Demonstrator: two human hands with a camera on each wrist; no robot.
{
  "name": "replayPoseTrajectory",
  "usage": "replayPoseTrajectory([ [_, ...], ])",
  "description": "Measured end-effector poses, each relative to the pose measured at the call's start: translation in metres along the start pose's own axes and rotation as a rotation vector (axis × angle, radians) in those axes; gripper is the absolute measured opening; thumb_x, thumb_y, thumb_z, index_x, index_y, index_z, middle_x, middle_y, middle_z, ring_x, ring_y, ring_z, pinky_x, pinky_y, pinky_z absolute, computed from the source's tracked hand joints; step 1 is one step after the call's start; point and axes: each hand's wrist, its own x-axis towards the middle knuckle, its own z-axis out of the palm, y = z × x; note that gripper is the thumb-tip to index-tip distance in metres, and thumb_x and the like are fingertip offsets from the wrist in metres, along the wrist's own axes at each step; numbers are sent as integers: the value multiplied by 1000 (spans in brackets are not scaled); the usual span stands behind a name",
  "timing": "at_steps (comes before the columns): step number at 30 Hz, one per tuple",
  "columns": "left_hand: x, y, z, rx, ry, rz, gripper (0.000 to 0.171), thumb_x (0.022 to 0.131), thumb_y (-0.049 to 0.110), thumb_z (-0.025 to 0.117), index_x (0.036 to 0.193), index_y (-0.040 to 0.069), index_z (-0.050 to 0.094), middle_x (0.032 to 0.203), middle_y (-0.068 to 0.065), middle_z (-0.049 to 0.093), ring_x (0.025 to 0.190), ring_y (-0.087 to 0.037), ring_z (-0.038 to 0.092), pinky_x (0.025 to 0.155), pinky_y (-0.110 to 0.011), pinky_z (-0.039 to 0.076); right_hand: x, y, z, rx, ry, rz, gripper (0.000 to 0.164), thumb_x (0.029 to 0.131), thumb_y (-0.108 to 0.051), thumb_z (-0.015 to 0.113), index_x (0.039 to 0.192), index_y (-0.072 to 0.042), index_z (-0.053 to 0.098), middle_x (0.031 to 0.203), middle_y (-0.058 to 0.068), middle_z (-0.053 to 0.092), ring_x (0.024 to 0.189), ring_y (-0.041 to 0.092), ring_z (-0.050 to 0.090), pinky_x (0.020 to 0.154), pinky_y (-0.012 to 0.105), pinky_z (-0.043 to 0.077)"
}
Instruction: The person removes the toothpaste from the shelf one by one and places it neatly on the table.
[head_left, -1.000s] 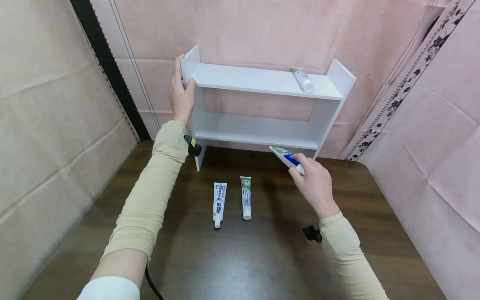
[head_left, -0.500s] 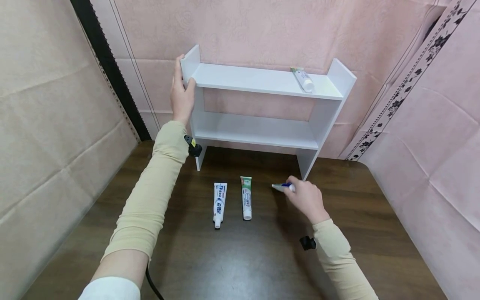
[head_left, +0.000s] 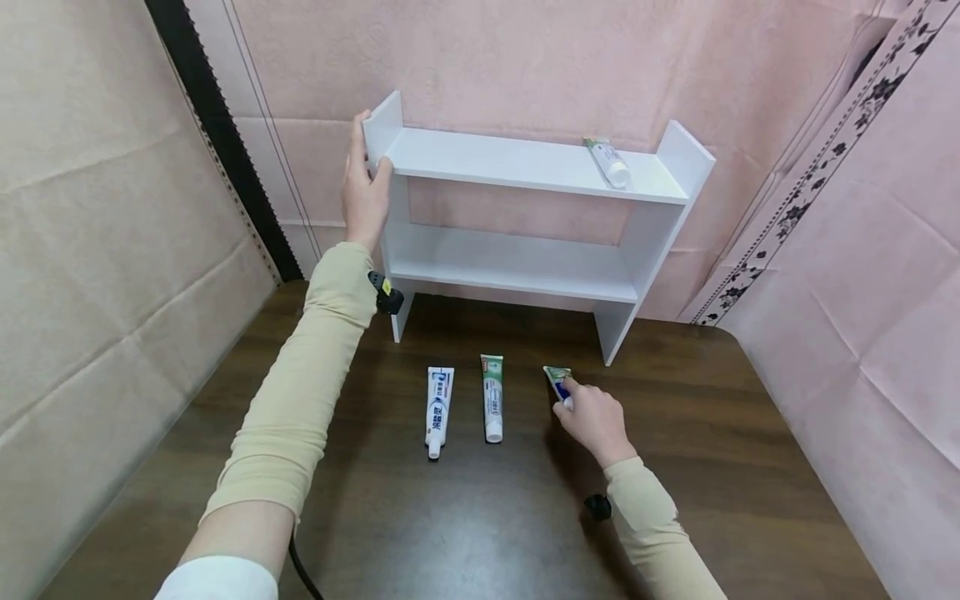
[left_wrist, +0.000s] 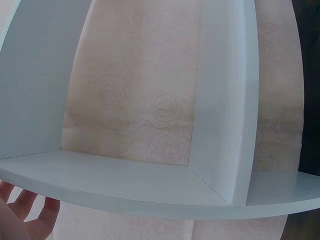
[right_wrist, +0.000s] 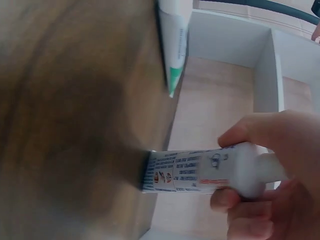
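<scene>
My left hand point(head_left: 365, 196) grips the upper left side panel of a white two-tier shelf point(head_left: 517, 265); its curled fingers point(left_wrist: 49, 216) show at the panel edge in the left wrist view. With my right hand point(head_left: 596, 423) I pinch a green, white and blue toothpaste tube point(head_left: 557, 380) low over the table, right of centre. In the right wrist view, thumb and fingers close on the cap end of this tube point(right_wrist: 192, 171), and its flat end points at the tabletop. Beside it lie a green-and-white toothpaste tube point(head_left: 492, 400) and a white-and-blue one point(head_left: 439, 410).
One more toothpaste tube point(head_left: 609, 164) lies on the right part of the top shelf board. The shelf stands at the back of the brown wooden table point(head_left: 480, 517), against pink cloth point(head_left: 525, 62). Cloth walls close off both sides. A black cable point(head_left: 302, 571) runs beneath the left forearm.
My right hand has brought its toothpaste tube down from in front of the lower shelf board to the table, then shifted slightly left and turned it. The left hand keeps its grip.
</scene>
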Motion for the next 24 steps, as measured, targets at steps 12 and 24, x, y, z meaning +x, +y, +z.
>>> replayPoseTrajectory([
  [12, 1, -2, 0, -6, -5, 6, 61, 97, 20, 42, 147, 52, 24, 150, 9, 40, 114, -9, 45, 87, -28, 41, -11, 7, 25, -26, -66, -9, 43, 80, -21, 74, 117, -2, 63, 98, 26, 71, 69, 31, 66, 55, 46, 52],
  [24, 2, -3, 0, 21, 11, 1, 61, 95, 22, 43, 143, 56, 27, 140, 3, 47, 107, -9, 46, 84, -28, 41, -12, 13, 26, 24, -129, -7, 48, 82, -26, 75, 123, -6, 59, 96, 24, 71, 69, 29, 66, 55, 44, 53],
])
